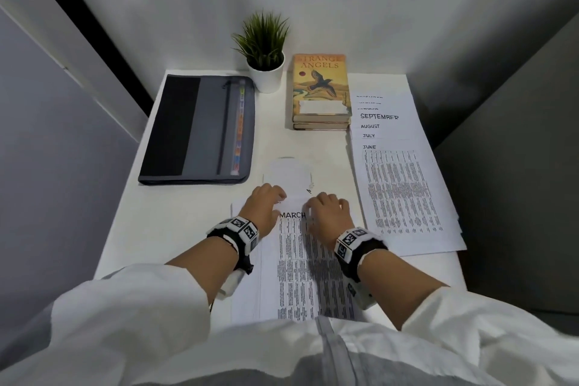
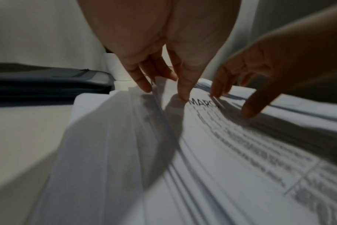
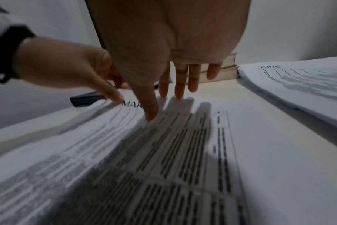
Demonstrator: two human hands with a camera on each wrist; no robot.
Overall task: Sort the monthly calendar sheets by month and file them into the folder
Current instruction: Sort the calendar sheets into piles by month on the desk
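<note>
Head view looks down on a white table (image 1: 188, 213) where both hands sit at the far end of the near stack of calendar sheets (image 1: 300, 276), whose top page reads MARCH. Left hand (image 1: 261, 205) lies just left of that heading, right hand (image 1: 329, 213) just right of it, so the printed word shows in the gap between them. From the left wrist, the left fingers (image 2: 183, 91) point down, loosely spread, their tips touching the paper beside the heading; whether they pinch a sheet edge I cannot tell. From the right wrist, the right thumb presses the MARCH page below its heading while the other right fingers (image 3: 179, 85) reach straight and slightly apart over the far edge of the page. A second stack of sheets (image 1: 404, 191) lies to the right, fanned so that JUNE, JULY, AUGUST and SEPTEMBER show one above another. The grey zip folder (image 1: 200, 128) lies shut at the far left, well apart from both hands. Behind stand a potted plant (image 1: 266, 50) and a pile of books (image 1: 319, 91).
</note>
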